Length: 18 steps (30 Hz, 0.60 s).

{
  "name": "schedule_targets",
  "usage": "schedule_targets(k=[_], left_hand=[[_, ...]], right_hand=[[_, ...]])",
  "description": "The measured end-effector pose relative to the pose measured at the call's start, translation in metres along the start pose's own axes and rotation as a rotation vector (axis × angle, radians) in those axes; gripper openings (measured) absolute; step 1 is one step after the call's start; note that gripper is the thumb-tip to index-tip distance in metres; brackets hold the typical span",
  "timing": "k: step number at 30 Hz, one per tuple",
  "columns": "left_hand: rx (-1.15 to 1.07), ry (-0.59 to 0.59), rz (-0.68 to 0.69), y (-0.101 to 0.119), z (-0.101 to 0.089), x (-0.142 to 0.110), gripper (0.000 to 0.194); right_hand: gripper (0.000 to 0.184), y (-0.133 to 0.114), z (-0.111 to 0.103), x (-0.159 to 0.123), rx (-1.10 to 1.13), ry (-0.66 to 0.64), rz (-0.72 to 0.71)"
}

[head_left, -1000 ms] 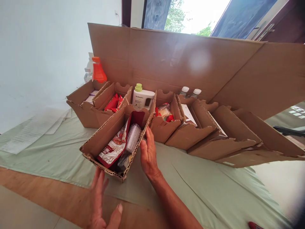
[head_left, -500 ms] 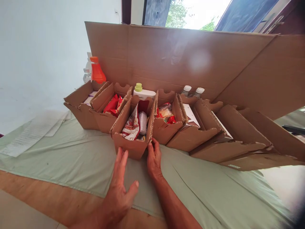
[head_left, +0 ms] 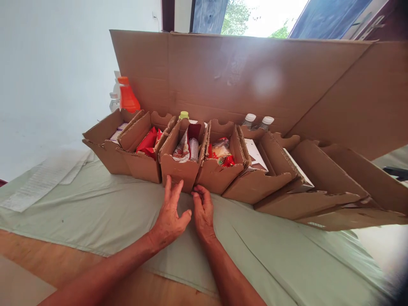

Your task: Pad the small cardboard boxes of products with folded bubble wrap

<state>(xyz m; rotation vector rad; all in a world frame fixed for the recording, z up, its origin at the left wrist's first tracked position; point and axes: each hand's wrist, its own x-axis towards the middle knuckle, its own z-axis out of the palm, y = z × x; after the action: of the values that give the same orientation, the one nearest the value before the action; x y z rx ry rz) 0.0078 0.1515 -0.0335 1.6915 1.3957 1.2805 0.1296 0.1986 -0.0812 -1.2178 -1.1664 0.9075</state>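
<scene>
A narrow cardboard bin (head_left: 180, 172) stands in front of me, in line with the bins on both sides. Inside it are a white and dark red printed packet (head_left: 182, 148) and a clear ribbed plastic item (head_left: 194, 148). My left hand (head_left: 170, 214) is open, with its fingertips against the lower front of this bin and the thumb held away. At the bin's lower right corner is my right hand (head_left: 204, 212). Its fingers are slightly bent and touch the corner, not wrapped around anything.
To the left, one bin holds red packets (head_left: 148, 142); to the right, another holds a red and clear food packet (head_left: 221, 151). Bottles, including an orange one (head_left: 128, 95), stand behind. A cardboard panel (head_left: 204, 72) backs the row. Papers (head_left: 47, 178) lie on the green cloth (head_left: 111, 212).
The middle bin has slid back into the row, and it now hides more of the green-capped bottle. Both hands have moved forward with it, the right one lower on its corner.
</scene>
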Motion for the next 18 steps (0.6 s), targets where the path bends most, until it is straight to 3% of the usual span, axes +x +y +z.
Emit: schedule_targets(k=[3, 5, 8, 11, 14, 16, 18], left_hand=[[0.031, -0.048, -0.001, 0.004, -0.009, -0.005, 0.074], [0.106, -0.036, 0.050, 0.009, -0.025, -0.008, 0.067], [0.340, 0.183, 0.264, 0.016, -0.066, -0.001, 0.063], [0.573, 0.401, 0.465, 0.020, -0.114, 0.027, 0.065], [0.736, 0.366, 0.493, 0.017, -0.149, 0.066, 0.048], [0.792, 0.288, 0.468, 0.016, -0.162, 0.085, 0.029], [0.809, 0.242, 0.476, 0.019, -0.169, 0.089, 0.023]], right_hand=[[0.044, 0.000, 0.000, 0.002, 0.005, -0.011, 0.006], [0.045, 0.001, -0.001, 0.003, 0.002, 0.001, 0.010], [0.045, 0.003, 0.000, 0.005, -0.007, 0.032, 0.010], [0.045, 0.006, 0.001, 0.006, -0.020, 0.056, 0.004], [0.045, 0.005, 0.002, 0.007, -0.037, 0.059, -0.008], [0.045, 0.004, 0.002, 0.007, -0.047, 0.062, -0.023], [0.045, 0.003, 0.002, 0.008, -0.058, 0.065, -0.038]])
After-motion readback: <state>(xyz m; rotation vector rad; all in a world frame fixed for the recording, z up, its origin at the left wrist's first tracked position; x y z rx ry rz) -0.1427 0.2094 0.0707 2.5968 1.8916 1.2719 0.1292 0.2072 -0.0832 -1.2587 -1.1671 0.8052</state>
